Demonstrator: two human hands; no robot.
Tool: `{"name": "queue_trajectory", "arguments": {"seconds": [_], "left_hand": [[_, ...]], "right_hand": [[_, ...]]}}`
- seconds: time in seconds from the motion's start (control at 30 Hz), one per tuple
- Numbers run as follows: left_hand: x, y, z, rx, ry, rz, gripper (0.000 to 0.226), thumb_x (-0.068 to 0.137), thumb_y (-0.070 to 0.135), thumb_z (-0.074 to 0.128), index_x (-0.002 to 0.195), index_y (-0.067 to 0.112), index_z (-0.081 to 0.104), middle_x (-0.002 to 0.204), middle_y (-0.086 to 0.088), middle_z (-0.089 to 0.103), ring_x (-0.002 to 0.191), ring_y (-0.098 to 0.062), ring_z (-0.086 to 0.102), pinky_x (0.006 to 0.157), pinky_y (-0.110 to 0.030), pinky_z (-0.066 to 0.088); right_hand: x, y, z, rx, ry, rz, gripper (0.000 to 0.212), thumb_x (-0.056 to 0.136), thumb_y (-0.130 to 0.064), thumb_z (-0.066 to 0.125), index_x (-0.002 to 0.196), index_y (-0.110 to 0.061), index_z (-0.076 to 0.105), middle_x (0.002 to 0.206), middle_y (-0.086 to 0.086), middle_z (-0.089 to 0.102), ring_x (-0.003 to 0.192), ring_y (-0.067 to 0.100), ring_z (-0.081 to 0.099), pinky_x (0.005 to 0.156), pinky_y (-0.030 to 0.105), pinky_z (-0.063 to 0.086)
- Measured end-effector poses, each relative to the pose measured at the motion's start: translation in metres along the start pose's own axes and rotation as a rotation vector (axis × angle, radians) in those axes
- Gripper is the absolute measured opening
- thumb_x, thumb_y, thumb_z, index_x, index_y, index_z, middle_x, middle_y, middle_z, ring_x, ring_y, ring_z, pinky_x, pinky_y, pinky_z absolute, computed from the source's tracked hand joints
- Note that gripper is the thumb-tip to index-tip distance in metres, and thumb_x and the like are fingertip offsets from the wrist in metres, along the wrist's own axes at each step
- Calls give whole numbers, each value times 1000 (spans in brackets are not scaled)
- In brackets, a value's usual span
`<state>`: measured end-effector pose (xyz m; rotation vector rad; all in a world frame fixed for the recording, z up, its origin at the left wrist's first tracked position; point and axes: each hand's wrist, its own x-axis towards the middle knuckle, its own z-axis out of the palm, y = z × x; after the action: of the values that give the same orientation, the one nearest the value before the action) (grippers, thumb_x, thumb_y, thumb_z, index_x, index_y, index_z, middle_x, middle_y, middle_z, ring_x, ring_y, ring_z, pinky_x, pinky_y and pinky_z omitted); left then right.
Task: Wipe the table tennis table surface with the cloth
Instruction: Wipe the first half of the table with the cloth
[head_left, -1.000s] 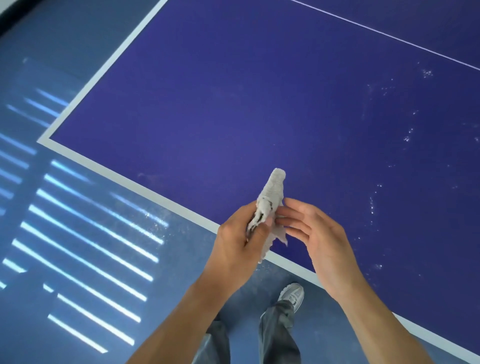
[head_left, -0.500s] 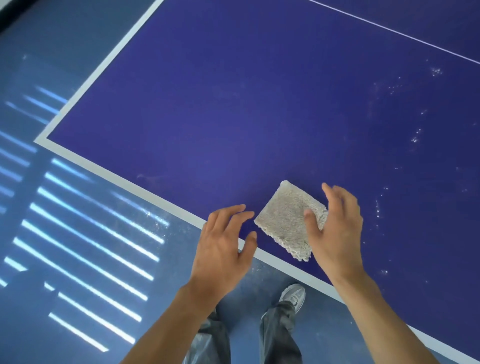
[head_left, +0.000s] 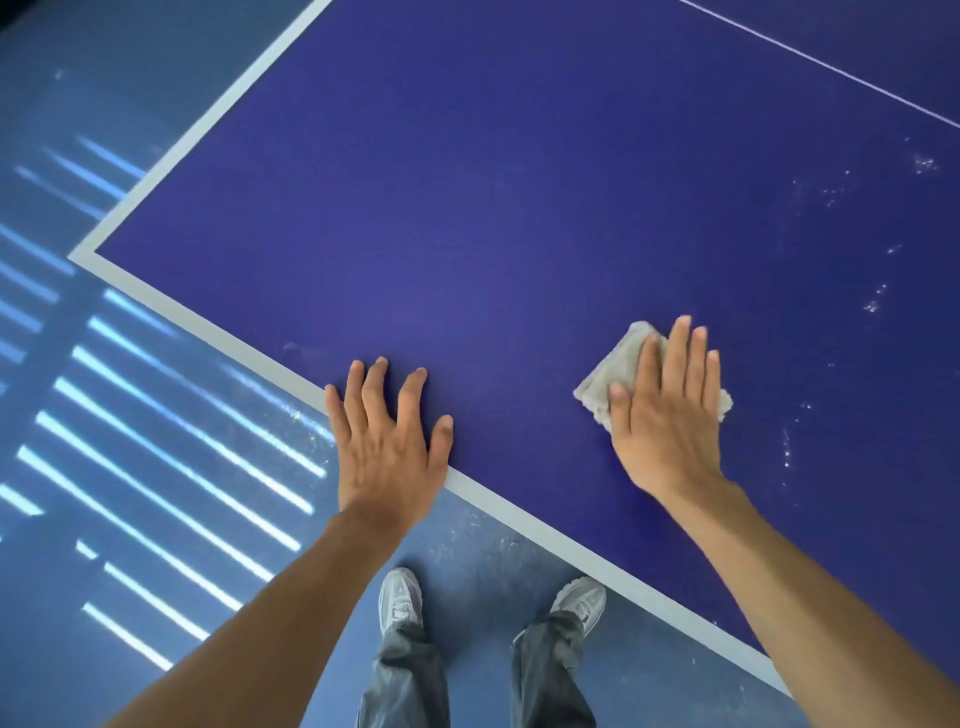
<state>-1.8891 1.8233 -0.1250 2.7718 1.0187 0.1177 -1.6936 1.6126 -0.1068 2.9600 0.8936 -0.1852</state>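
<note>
The dark blue table tennis table (head_left: 493, 208) fills most of the view, with a pale border line along its near and left edges. A folded grey cloth (head_left: 608, 374) lies flat on the surface near the front edge. My right hand (head_left: 667, 410) presses down on the cloth with straight fingers and covers most of it. My left hand (head_left: 389, 436) rests flat over the table's front edge, fingers spread, holding nothing. White specks of dust (head_left: 872, 304) dot the surface to the right of the cloth.
A blue floor (head_left: 156, 441) with bright light stripes lies left of and below the table's corner (head_left: 83, 254). My grey shoes (head_left: 397, 597) stand just under the front edge. A thin white centre line (head_left: 831, 67) crosses the far right.
The cloth went from bunched up in both hands to lying flat on the table. My right hand has slid it to the right. My left hand let go and settled on the table edge.
</note>
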Motion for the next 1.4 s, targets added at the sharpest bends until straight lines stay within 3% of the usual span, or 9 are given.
{"name": "queue_trajectory", "arguments": {"seconds": [0.13, 0.37, 0.53, 0.67, 0.9, 0.97, 1.13, 1.3, 1.4], "left_hand": [[1, -3, 9, 0, 94, 24, 57, 99, 48, 42, 144, 14, 51, 152, -25, 40, 147, -47, 29, 124, -62, 14], [-1, -7, 6, -190, 140, 36, 46, 98, 40, 46, 128, 6, 50, 146, -25, 45, 147, -47, 33, 123, -64, 15], [-8, -23, 9, -230, 196, -134, 49, 98, 44, 45, 133, 9, 45, 150, -21, 39, 152, -40, 26, 127, -58, 8], [-14, -33, 5, -276, 160, -153, 50, 102, 45, 43, 137, 10, 44, 156, -19, 36, 156, -35, 21, 126, -58, 15], [-37, -75, -11, -348, 242, -279, 41, 102, 36, 44, 131, 8, 49, 150, -14, 39, 146, -37, 36, 116, -57, 32], [-38, -90, -16, -351, 218, -288, 39, 101, 36, 44, 129, 10, 51, 149, -13, 41, 145, -36, 37, 116, -55, 33], [-17, -118, -28, -391, 190, -314, 40, 99, 33, 46, 127, 6, 57, 144, -13, 49, 137, -35, 45, 114, -52, 37], [14, -142, -39, -430, 268, -310, 37, 98, 26, 49, 125, 3, 60, 138, -14, 55, 130, -34, 51, 112, -45, 38], [29, -144, -42, -423, 274, -300, 36, 98, 24, 51, 126, 5, 61, 139, -14, 54, 130, -34, 51, 112, -44, 36]], "right_hand": [[94, -50, -16, 240, 23, 291, 70, 111, -39, 25, 161, 7, 8, 170, 28, 2, 159, 41, 2, 130, 49, 1], [33, -111, -1, 68, 4, -566, 69, 108, -54, 25, 164, -13, 24, 170, 25, 11, 159, 40, 10, 128, 53, 13], [69, -53, -6, 58, 49, -38, 67, 110, -46, 23, 165, -8, 18, 169, 28, 11, 157, 45, 12, 127, 59, 9], [117, -116, -17, 213, 55, 225, 77, 108, -51, 24, 164, -1, 6, 171, 26, 5, 159, 40, 4, 128, 57, 4], [50, -253, -11, 36, -8, -854, 76, 106, -55, 24, 164, -6, 21, 172, 18, 13, 160, 35, 10, 128, 52, 7], [70, -243, -10, -10, 30, -790, 71, 108, -50, 29, 164, -6, 21, 172, 18, 15, 159, 36, 14, 128, 54, 10], [130, -266, -27, 116, 24, -26, 69, 110, -47, 19, 165, -5, 10, 172, 22, 4, 159, 40, 4, 127, 59, 3], [67, -336, -11, 15, 7, -735, 71, 108, -52, 20, 164, -9, 22, 171, 18, 16, 158, 37, 15, 127, 57, 11], [79, -292, -12, 11, 3, -676, 68, 109, -51, 23, 163, -10, 25, 172, 16, 16, 159, 35, 16, 128, 55, 13]]}}
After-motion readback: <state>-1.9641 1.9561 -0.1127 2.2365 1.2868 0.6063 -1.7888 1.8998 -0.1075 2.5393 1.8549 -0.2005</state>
